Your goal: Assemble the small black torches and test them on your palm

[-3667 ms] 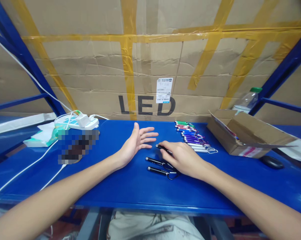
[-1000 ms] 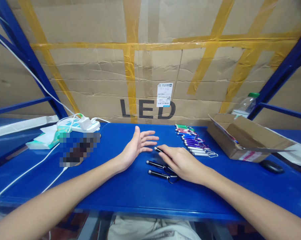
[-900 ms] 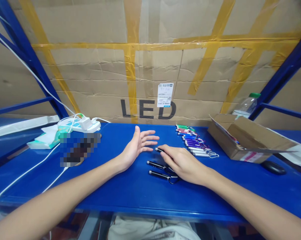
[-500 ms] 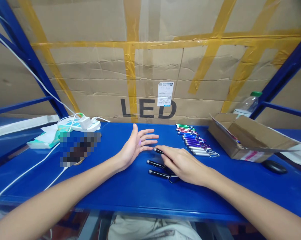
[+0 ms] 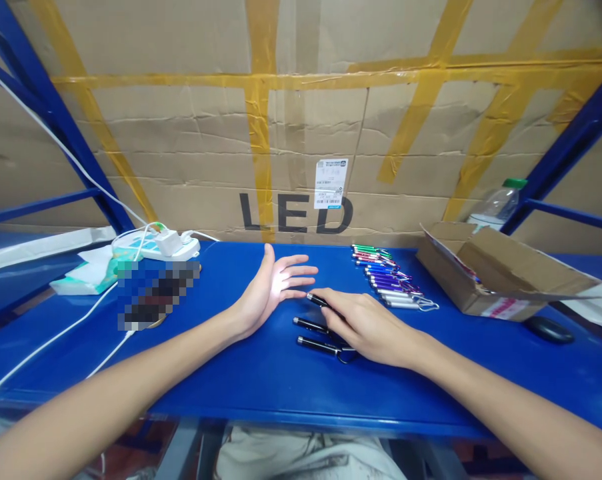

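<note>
My right hand [image 5: 363,325] is closed around a small black penlight [image 5: 317,300], its silver tip pointing left. Opposite it, my left hand [image 5: 281,287] is held up open with the fingers spread, and a bright white spot of light falls on its palm. Two more black penlights lie on the blue table just below my right hand: an upper penlight [image 5: 311,325] and a lower penlight [image 5: 317,345] with a dark clip at its end. My right hand partly covers both. Beyond it, a row of coloured penlights [image 5: 383,273] in green, red, blue, purple and silver lies on the table.
An open cardboard box [image 5: 473,297] stands at the right, with a black computer mouse [image 5: 549,329] before it and a bottle [image 5: 498,203] behind. At left are a power strip [image 5: 183,250], a tissue pack [image 5: 83,277], white cables and a blurred-out phone-like object [image 5: 158,293]. A large carton [image 5: 205,153] walls the back.
The faint violet glow on my left palm has become a bright white spot. Both hands hold nearly the same positions.
</note>
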Action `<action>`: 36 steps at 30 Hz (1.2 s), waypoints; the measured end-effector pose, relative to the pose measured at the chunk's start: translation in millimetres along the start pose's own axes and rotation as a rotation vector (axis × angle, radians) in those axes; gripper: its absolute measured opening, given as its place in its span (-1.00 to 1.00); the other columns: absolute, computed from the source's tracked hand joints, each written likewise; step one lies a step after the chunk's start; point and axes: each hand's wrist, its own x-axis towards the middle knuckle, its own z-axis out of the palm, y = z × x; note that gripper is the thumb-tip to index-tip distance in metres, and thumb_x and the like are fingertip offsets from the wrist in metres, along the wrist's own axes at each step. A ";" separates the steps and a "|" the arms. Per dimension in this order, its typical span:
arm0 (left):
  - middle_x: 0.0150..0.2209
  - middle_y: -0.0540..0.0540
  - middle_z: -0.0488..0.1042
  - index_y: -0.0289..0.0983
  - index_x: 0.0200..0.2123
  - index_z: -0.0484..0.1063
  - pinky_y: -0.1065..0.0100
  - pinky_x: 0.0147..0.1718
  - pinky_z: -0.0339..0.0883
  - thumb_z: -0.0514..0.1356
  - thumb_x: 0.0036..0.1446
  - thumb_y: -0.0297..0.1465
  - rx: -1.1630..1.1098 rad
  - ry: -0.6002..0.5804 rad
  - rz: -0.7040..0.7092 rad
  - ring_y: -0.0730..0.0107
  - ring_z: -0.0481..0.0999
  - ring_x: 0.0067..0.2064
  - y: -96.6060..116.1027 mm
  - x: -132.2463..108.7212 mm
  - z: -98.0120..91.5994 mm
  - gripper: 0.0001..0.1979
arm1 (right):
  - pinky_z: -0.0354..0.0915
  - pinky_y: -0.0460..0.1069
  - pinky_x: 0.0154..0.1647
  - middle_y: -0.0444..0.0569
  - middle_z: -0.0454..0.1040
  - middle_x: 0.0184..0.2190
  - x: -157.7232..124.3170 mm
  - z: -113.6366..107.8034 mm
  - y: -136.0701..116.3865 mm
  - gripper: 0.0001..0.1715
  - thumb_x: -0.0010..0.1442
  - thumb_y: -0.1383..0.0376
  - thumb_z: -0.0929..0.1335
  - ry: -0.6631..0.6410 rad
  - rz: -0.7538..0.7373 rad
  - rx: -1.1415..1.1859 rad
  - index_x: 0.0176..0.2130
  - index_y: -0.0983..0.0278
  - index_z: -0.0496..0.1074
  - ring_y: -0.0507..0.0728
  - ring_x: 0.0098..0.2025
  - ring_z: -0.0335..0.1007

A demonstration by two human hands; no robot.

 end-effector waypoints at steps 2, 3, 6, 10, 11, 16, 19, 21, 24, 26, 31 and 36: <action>0.26 -0.36 0.54 -0.29 0.30 0.42 0.03 0.18 0.41 -0.17 0.40 0.28 -0.001 0.001 0.002 -0.11 0.51 0.28 0.2 -0.3 0.2 -0.12 | 0.35 0.07 -0.12 0.01 0.63 -0.10 0.0 -0.3 -0.2 -0.70 0.58 0.25 0.16 -0.007 0.005 0.001 0.12 0.21 0.39 0.21 -0.13 0.60; 0.26 -0.36 0.54 -0.29 0.30 0.42 0.03 0.18 0.41 -0.17 0.40 0.28 0.000 0.000 0.002 -0.11 0.51 0.28 0.3 -0.4 0.4 -0.12 | 0.35 0.07 -0.12 0.01 0.63 -0.10 0.0 -0.4 -0.3 -0.70 0.59 0.25 0.16 -0.012 0.002 0.002 0.10 0.21 0.40 0.21 -0.14 0.60; 0.26 -0.35 0.55 -0.28 0.29 0.43 0.02 0.19 0.41 -0.16 0.40 0.28 0.004 0.003 -0.007 -0.11 0.52 0.27 0.1 -0.3 0.8 -0.13 | 0.37 0.06 -0.12 0.04 0.64 -0.09 -0.3 -0.8 -0.4 -0.68 0.59 0.26 0.15 -0.024 -0.018 0.000 0.11 0.23 0.42 0.21 -0.14 0.61; 0.25 -0.33 0.55 -0.28 0.27 0.43 0.03 0.16 0.42 -0.20 0.41 0.26 0.007 0.002 -0.010 -0.09 0.52 0.26 -0.9 0.6 0.9 -0.14 | 0.38 0.03 -0.12 0.04 0.66 -0.08 -1.5 -0.4 -0.6 -0.67 0.56 0.28 0.19 -0.024 -0.049 -0.009 0.15 0.20 0.44 0.20 -0.14 0.62; 0.25 -0.34 0.56 -0.28 0.27 0.43 0.04 0.14 0.43 -0.20 0.42 0.26 0.007 0.003 -0.008 -0.08 0.53 0.25 -1.1 0.8 0.7 -0.14 | 0.38 0.03 -0.13 0.03 0.66 -0.09 -1.7 -0.2 -0.7 -0.68 0.56 0.28 0.20 -0.027 -0.056 -0.005 0.13 0.19 0.46 0.19 -0.15 0.63; 0.25 -0.34 0.55 -0.27 0.26 0.43 0.06 0.11 0.43 -0.20 0.41 0.27 0.011 -0.020 0.001 -0.08 0.54 0.24 -0.6 0.2 -0.2 -0.14 | 0.39 0.01 -0.14 0.02 0.67 -0.17 -1.2 0.1 -0.8 -0.70 0.55 0.28 0.22 -0.034 -0.065 0.028 0.07 0.19 0.51 0.18 -0.20 0.62; 0.25 -0.35 0.55 -0.27 0.27 0.43 0.06 0.12 0.43 -0.17 0.39 0.28 0.017 -0.009 0.001 -0.09 0.53 0.25 0.5 -0.9 0.9 -0.14 | 0.39 0.01 -0.14 0.03 0.67 -0.17 -1.2 -0.5 -0.9 -0.70 0.55 0.26 0.22 -0.021 -0.075 0.039 0.07 0.20 0.51 0.18 -0.19 0.62; 0.24 -0.35 0.55 -0.28 0.28 0.42 0.05 0.13 0.42 -0.16 0.39 0.29 0.019 -0.005 -0.003 -0.10 0.52 0.25 1.2 -1.5 2.1 -0.13 | 0.39 0.01 -0.14 0.03 0.67 -0.16 -1.4 -1.3 -1.4 -0.70 0.56 0.26 0.22 -0.021 -0.076 0.036 0.07 0.20 0.50 0.18 -0.19 0.61; 0.24 -0.35 0.55 -0.27 0.27 0.42 0.03 0.15 0.42 -0.16 0.38 0.29 0.024 -0.007 -0.009 -0.10 0.52 0.25 1.4 -1.5 2.5 -0.13 | 0.38 0.02 -0.16 0.02 0.67 -0.16 -1.5 -2.5 -2.7 -0.69 0.56 0.26 0.20 -0.032 -0.067 0.018 0.06 0.18 0.50 0.18 -0.20 0.61; 0.24 -0.33 0.55 -0.26 0.27 0.43 0.03 0.15 0.41 -0.17 0.38 0.29 0.026 -0.013 -0.011 -0.08 0.53 0.24 0.5 -0.8 1.1 -0.13 | 0.38 0.02 -0.16 0.00 0.67 -0.16 -1.2 -3.1 -3.7 -0.70 0.55 0.26 0.20 -0.043 -0.056 0.007 0.05 0.18 0.50 0.19 -0.19 0.61; 0.26 -0.33 0.54 -0.25 0.31 0.42 0.04 0.16 0.42 -0.20 0.37 0.31 0.007 -0.041 -0.010 -0.07 0.53 0.24 -1.6 0.6 -3.3 -0.10 | 0.38 0.04 -0.15 0.00 0.67 -0.16 -0.4 -3.5 -4.6 -0.69 0.54 0.28 0.21 -0.068 -0.042 -0.019 0.06 0.19 0.49 0.20 -0.18 0.62; 0.23 -0.34 0.56 -0.27 0.30 0.41 0.02 0.19 0.39 -0.20 0.38 0.30 0.018 -0.042 -0.014 -0.06 0.53 0.24 -1.3 -0.1 -1.9 -0.11 | 0.42 0.08 -0.07 0.05 0.66 -0.03 -0.8 -1.9 -2.1 -0.67 0.55 0.28 0.22 -0.034 -0.027 -0.043 0.17 0.20 0.45 0.24 -0.07 0.63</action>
